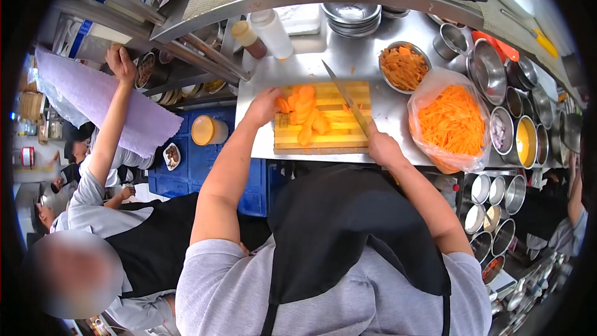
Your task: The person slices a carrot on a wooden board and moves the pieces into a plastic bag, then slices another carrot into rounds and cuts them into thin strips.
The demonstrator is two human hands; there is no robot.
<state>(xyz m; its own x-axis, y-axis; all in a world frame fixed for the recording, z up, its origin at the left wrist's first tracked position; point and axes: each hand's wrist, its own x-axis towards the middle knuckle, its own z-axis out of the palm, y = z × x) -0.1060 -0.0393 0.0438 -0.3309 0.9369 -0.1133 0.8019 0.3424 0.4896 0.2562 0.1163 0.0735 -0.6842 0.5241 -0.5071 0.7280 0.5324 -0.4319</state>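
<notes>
A striped wooden cutting board (323, 149) lies on the steel counter in front of me. Overlapping orange slices (305, 109) are piled on its left half. My left hand (263, 107) is at the board's left edge, its fingertips closed against the slices at the end of the pile. In my right hand (384, 147), at the board's right edge, is the handle of a long knife (346, 96). The blade slants up and left across the board, its tip beyond the far edge. Small orange bits lie beside the blade.
A plastic bag of shredded orange vegetable (451, 121) and a bowl of orange strips (404, 67) stand right. Two bottles (271, 34) and stacked bowls (351, 22) are behind. Left, a co-worker's raised hand (121, 63) holds a purple cloth (112, 99) near a blue surface (177, 177).
</notes>
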